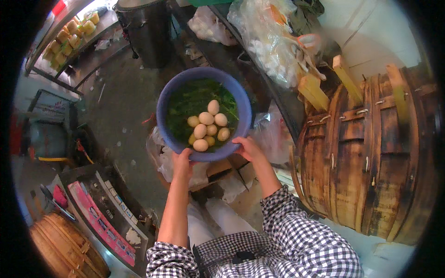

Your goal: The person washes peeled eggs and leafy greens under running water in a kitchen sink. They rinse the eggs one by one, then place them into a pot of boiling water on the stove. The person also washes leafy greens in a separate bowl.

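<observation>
A round blue-purple plastic basin [162, 111] is held out in front of me by its near rim. My left hand [182, 162] grips the rim at the near left, thumb on top. At the near right, my right hand [249, 148] has its thumb over the rim as well. Inside are dark green leaves [191, 93], apparently in water. Several pale brown eggs [206, 118] lie heaped on the near side of the basin; some look partly submerged. The fingers under the rim are mostly hidden.
Stacked bamboo steamers [351, 180] stand close on my right, and another steamer [69, 243] at lower left. Below the basin is an open cardboard box [220, 170] with plastic. A dark barrel [147, 41] stands ahead. Plastic bags [259, 48] lie at upper right; yellowish pieces [69, 36] fill a shelf.
</observation>
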Demonstrator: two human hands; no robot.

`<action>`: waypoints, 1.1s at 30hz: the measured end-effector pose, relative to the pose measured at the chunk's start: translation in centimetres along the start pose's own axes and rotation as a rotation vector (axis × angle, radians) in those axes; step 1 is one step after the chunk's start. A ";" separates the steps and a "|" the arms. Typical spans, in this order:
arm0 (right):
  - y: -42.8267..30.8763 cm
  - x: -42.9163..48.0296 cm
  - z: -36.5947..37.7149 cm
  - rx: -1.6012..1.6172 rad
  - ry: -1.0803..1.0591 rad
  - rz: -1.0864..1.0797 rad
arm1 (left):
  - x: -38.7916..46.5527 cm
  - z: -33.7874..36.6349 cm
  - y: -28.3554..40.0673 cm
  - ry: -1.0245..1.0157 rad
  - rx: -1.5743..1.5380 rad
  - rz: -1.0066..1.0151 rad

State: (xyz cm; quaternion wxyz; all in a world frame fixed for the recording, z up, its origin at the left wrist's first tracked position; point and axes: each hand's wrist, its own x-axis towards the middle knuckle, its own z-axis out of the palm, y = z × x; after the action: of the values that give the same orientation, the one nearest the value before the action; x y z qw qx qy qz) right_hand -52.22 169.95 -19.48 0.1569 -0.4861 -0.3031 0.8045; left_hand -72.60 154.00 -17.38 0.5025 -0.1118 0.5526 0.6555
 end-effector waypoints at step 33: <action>18.7 -56.0 0.9 -0.837 -0.825 0.430 | -72.8 -11.2 -35.5 0.800 -0.802 0.696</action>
State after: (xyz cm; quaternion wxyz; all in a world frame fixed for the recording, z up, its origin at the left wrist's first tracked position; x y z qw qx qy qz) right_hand -25.46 124.60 7.36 -0.3423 -0.2059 -0.5235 0.7526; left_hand -15.17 101.59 7.89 -0.0632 -0.3399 0.4136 0.8423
